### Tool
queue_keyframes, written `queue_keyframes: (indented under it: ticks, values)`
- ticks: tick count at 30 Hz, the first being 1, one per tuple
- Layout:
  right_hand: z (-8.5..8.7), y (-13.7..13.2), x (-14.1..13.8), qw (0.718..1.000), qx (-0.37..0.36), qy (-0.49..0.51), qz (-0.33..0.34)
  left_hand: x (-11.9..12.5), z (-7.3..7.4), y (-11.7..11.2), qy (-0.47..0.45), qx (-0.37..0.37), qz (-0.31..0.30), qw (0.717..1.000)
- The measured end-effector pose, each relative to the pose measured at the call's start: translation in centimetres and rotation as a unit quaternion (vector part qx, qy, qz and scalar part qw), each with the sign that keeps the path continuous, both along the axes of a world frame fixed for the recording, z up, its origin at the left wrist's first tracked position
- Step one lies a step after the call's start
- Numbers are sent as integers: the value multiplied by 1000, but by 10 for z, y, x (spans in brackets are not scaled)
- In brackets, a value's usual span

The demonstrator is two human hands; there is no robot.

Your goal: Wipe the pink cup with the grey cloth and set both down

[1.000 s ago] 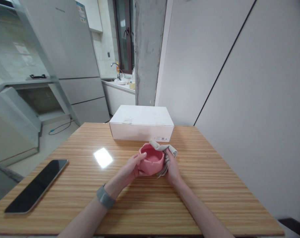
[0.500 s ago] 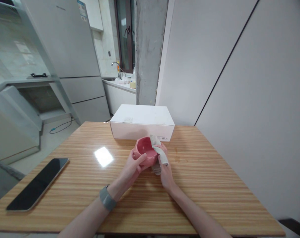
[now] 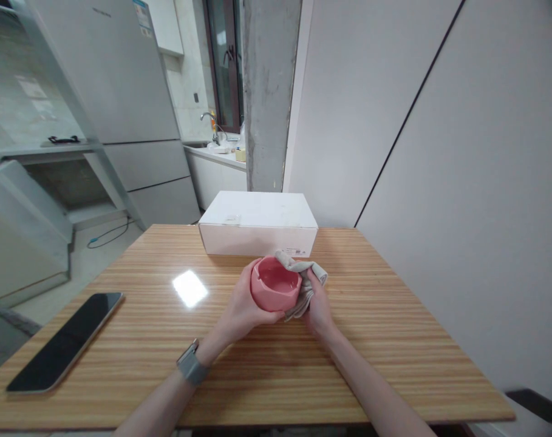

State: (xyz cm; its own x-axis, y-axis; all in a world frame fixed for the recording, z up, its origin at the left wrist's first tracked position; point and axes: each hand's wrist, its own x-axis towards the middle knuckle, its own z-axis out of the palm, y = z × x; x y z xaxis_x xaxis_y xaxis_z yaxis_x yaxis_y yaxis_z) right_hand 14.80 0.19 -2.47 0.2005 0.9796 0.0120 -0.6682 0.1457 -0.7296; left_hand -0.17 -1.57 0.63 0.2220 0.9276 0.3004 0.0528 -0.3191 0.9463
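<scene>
A pink faceted bowl, like an ashtray with notches in its rim (image 3: 276,294), is held up over the table, its opening tilted toward me. My left hand (image 3: 243,306) wraps round its left side, thumb underneath and fingers behind. A light grey cloth (image 3: 305,291) is bunched in my right hand (image 3: 319,309), which is closed on it at the bowl's right side. Part of the cloth lies over the bowl's right rim, and folds hang below. On my left wrist sits a watch with a grey band (image 3: 192,366).
Behind the bowl, a white box (image 3: 257,240) stands on the wood-grain table (image 3: 394,352). A dark tablet or large phone (image 3: 66,343) lies at the left. Beyond are a refrigerator (image 3: 102,79), a sink tap (image 3: 211,121) and a concrete pillar (image 3: 271,91).
My left hand has shifted from a thumb-inside pinch to a wrap round the bowl's outside, and the bowl has turned. My right hand with the cloth has moved slightly right.
</scene>
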Motion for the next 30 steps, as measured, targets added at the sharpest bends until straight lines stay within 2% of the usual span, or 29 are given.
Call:
queue_keyframes:
  ticks: [3,6,12,14,17,19,23,27,30]
  values:
    - [5,-1,-1,999,-7,31,20,0,6,-2,27,32,39,998]
    - [8,-2,3,997,-34,56,46,-1,4,0,36,58,90,994]
    - [7,-6,8,982,-93,43,158,-9,2,9,-2,81,215,973]
    - [7,-8,6,968,-105,39,224,-13,1,9,-27,68,212,974]
    - [8,-11,4,936,-101,36,336,-13,-1,6,-64,55,171,982]
    - [10,-12,5,925,-91,32,368,-9,-3,4,-71,59,131,987]
    - [13,-12,11,935,-85,28,343,-1,-4,2,-64,69,75,993]
    - [14,-10,16,948,-88,34,304,-3,-2,6,-26,62,53,996]
    - [11,-8,14,947,-91,38,304,-5,-2,8,-7,73,64,995]
